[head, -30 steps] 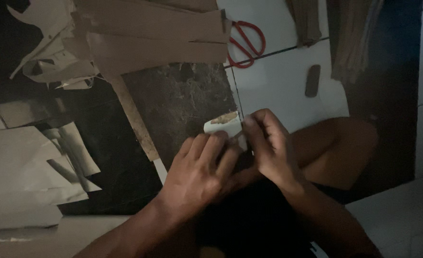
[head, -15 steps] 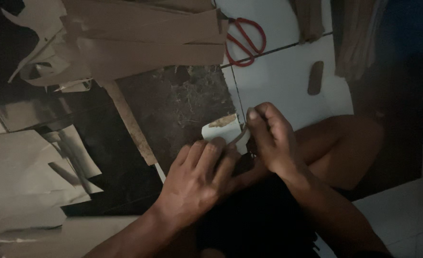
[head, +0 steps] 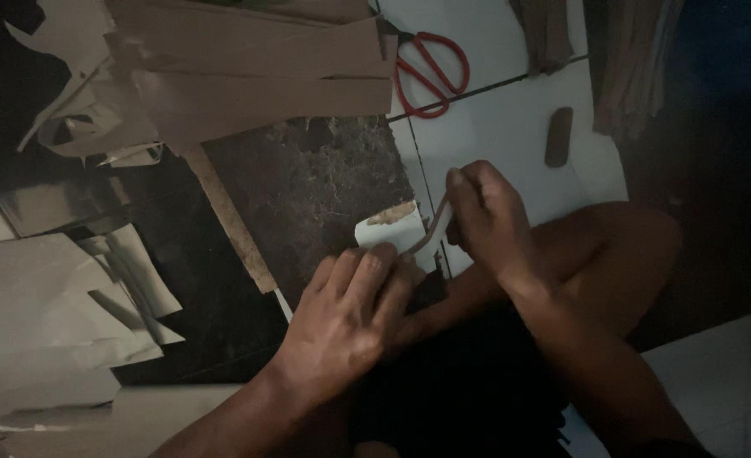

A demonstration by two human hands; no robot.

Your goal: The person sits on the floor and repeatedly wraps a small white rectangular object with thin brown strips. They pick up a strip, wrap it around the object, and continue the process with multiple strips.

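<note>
My left hand lies flat on the floor, its fingertips pressing the near edge of a small white piece of paper with a brown smear on top. My right hand is closed on a thin brown strip that curves from its fingers down to the white piece. Both hands work over the edge between a dark mottled slab and the white floor tiles. My bent bare knee sits right of the hands.
Red-handled scissors lie on the tile at the top. Long brown paper sheets are stacked at the upper left. Pale cut paper scraps cover the left. A small dark oblong object rests on the tile at the upper right.
My right hand has lifted up and away to the right, pulling the brown strip with it. The white piece now shows more. My left hand has stayed pressed down.
</note>
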